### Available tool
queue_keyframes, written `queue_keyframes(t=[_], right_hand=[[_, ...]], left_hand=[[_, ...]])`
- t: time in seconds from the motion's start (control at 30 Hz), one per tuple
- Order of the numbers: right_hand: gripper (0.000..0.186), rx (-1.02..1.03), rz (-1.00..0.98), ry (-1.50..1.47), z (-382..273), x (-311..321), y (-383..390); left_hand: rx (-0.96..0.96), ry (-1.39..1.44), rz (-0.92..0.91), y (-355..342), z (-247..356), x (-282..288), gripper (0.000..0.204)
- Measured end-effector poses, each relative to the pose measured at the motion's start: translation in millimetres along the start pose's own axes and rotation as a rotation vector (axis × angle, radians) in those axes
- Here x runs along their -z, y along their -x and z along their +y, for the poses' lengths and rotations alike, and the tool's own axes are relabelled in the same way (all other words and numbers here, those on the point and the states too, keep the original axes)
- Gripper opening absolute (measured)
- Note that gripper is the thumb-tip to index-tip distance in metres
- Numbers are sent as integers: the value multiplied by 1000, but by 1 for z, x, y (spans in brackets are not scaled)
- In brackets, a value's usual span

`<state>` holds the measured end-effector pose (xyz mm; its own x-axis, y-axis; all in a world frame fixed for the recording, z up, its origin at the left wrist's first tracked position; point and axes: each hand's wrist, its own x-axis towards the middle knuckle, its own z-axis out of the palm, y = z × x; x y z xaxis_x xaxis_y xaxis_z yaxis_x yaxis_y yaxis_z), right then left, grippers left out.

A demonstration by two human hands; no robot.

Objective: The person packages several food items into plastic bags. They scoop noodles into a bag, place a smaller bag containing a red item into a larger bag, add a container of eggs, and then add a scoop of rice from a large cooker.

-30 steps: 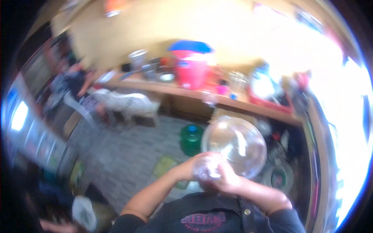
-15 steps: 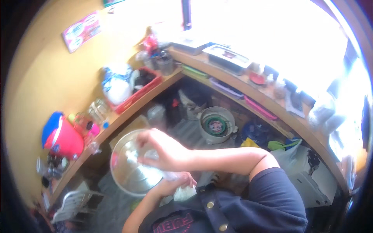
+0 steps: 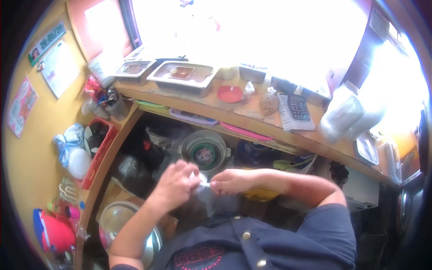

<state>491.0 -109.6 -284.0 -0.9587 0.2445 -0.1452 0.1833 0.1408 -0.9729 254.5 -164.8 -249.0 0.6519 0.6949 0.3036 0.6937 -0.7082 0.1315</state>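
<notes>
In front of my chest, my left hand [image 3: 175, 185] and my right hand [image 3: 233, 181] are close together. Their closed fingers pinch opposite ends of a whitish, see-through plastic bag [image 3: 204, 185], stretched taut and narrow between them. Its lower part looks faint and blurred, so its contents cannot be made out. A wide, shiny metal pot [image 3: 118, 216] stands low on the left, partly covered by my left forearm. Beyond my hands is a pale round tub [image 3: 215, 138] with a green-rimmed container inside.
A wooden counter [image 3: 245, 112] runs across the front, bearing lidded trays, a red bowl [image 3: 229, 94], a calculator [image 3: 298, 107] and plastic bags [image 3: 344, 110]. On the left ledge are a red basket [image 3: 101, 153] and a red-and-blue cooler [image 3: 56, 229]. A yellow bag [image 3: 261, 195] lies below my right forearm.
My view has swung right. Both hands have come away from over the metal pot and met in front of me; my right hand now grips the plastic bag along with the left.
</notes>
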Motion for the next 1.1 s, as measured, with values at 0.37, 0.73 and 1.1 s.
queue_keyframes(t=[0.37,0.73,1.1], right_hand=[[9,574,681,-805,1,4,7],[8,50,1500,638,-42,99,10],[18,-398,1852,935,-28,107,-70]], left_hand=[[-424,680,447,-177,18,-7,22],[-100,864,400,-212,-90,-50,17],[401,1641,-266,-238,-150,-82,16]])
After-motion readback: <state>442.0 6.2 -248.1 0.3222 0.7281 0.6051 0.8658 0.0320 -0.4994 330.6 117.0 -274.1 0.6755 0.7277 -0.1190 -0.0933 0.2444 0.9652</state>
